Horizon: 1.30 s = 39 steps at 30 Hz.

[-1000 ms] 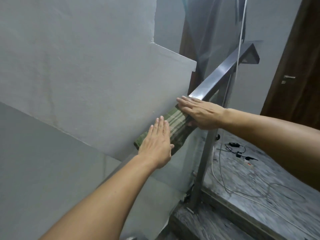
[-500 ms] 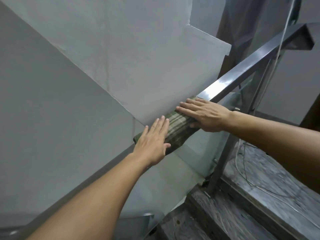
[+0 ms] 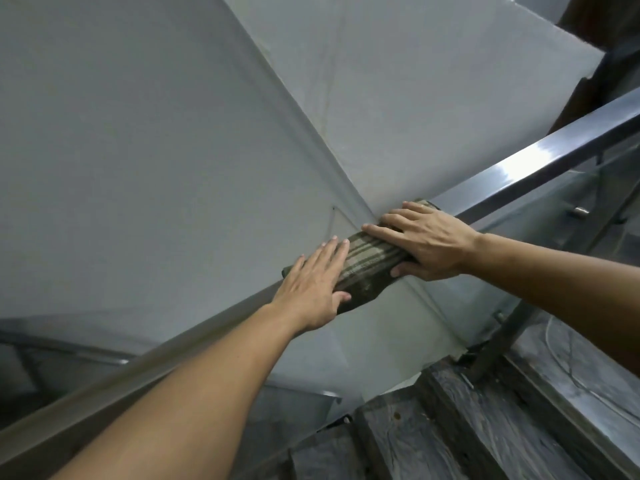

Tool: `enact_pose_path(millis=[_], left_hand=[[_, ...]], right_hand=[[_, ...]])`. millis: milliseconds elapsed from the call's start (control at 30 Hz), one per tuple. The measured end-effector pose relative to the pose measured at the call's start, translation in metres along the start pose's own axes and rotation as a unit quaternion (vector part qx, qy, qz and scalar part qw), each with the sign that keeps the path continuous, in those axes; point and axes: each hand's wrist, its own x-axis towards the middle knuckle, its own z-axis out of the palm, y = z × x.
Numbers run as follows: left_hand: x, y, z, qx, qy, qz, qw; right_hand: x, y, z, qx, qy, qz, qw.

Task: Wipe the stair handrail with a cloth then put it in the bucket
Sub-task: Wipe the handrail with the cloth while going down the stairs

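A green striped cloth (image 3: 367,268) is draped over the square steel handrail (image 3: 540,168), which slopes from lower left to upper right. My left hand (image 3: 311,289) lies flat on the cloth's lower end, fingers straight and together, thumb down the near side. My right hand (image 3: 429,244) presses on the cloth's upper end, fingers spread over the top and thumb tucked under the near edge. The rail under the cloth is hidden. No bucket is in view.
A grey wall (image 3: 138,150) runs close behind the rail. Under the rail is a glass panel (image 3: 561,237) on a steel post (image 3: 498,341). Dark marble stair steps (image 3: 467,427) descend at the lower right.
Both hands and the cloth have slid down the rail toward the lower left. My view has tilted down, so more of the steps and less of the landing show.
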Motion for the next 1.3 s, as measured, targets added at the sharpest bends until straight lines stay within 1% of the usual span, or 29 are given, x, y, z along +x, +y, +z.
enact_pose_path(millis=[133, 267, 467, 800, 967, 1133, 1300], left_hand=[[-0.018, -0.020, 0.004, 0.018, 0.007, -0.027, 0.999], [-0.031, -0.036, 0.009, 0.035, 0.025, -0.046, 0.998], [-0.061, -0.065, 0.015, 0.055, 0.043, -0.057, 0.996], [-0.113, -0.111, 0.021, 0.050, 0.051, -0.073, 0.995], [-0.142, -0.140, 0.024, 0.048, 0.040, -0.091, 0.994], [-0.172, -0.172, 0.034, 0.052, 0.062, -0.089, 0.993], [-0.216, -0.216, 0.041, 0.049, 0.071, -0.101, 0.991]], right_hand=[[0.013, -0.024, 0.002, -0.002, 0.011, 0.003, 1.000], [0.023, -0.044, 0.000, 0.004, 0.007, 0.011, 1.000], [0.041, -0.078, 0.000, -0.003, 0.010, 0.007, 1.000], [0.074, -0.139, -0.003, -0.003, 0.008, -0.009, 1.000], [0.093, -0.178, -0.004, -0.006, -0.003, -0.018, 1.000], [0.111, -0.216, -0.002, -0.013, -0.002, -0.020, 1.000], [0.136, -0.273, -0.005, -0.004, 0.001, -0.022, 1.000]])
